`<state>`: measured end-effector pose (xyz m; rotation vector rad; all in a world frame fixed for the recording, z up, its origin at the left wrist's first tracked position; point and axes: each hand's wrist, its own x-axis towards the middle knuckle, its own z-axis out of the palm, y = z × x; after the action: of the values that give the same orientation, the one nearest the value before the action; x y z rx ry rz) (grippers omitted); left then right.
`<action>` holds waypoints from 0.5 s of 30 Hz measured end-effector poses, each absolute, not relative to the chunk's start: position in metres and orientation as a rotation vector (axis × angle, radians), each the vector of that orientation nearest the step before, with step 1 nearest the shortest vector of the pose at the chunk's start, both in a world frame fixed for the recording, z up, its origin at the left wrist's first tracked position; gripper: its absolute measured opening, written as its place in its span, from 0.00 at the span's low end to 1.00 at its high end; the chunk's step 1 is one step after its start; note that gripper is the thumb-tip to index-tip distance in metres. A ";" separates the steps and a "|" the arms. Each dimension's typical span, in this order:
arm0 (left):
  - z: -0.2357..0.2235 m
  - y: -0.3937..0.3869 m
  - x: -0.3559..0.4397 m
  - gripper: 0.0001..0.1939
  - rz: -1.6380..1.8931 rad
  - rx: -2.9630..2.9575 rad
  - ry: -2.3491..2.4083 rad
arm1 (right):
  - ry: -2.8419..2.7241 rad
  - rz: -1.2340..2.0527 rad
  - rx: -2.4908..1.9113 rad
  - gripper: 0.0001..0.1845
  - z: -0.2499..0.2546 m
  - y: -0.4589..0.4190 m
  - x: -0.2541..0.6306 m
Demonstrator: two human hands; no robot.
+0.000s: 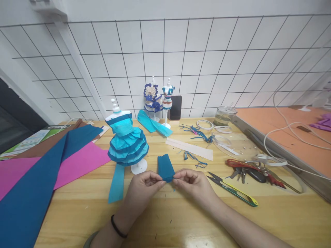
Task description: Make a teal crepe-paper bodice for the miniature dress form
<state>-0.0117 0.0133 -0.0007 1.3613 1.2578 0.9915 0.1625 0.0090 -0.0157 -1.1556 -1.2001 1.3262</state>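
Note:
Between my hands lies a small dark teal strip of crepe paper, its near edge folded over. My left hand pinches the left corner of that edge, and my right hand pinches the right corner. Just left of them stands a mini dress form in a tiered turquoise paper dress with dark teal trim. A turquoise paper strip lies beside its white base. Thread snips with yellow and green handles rest right of my right hand.
Two smaller dressed forms and a phone stand by the tiled wall. Large blue and pink paper sheets cover the left side. Keys, paper scraps, a glass jar and a white cable lie right.

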 end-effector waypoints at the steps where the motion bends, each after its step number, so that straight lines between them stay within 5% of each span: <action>1: -0.001 0.014 -0.012 0.06 0.995 1.357 1.250 | -1.186 1.339 -1.160 0.13 -0.015 0.009 0.162; 15: -0.005 0.013 -0.011 0.17 1.018 1.328 1.104 | -1.209 1.339 -1.105 0.17 -0.013 0.008 0.162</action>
<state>-0.0107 0.0130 -0.0053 1.3281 1.1045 1.0175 0.1621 0.0076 -0.0135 -1.1054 -1.2090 1.3391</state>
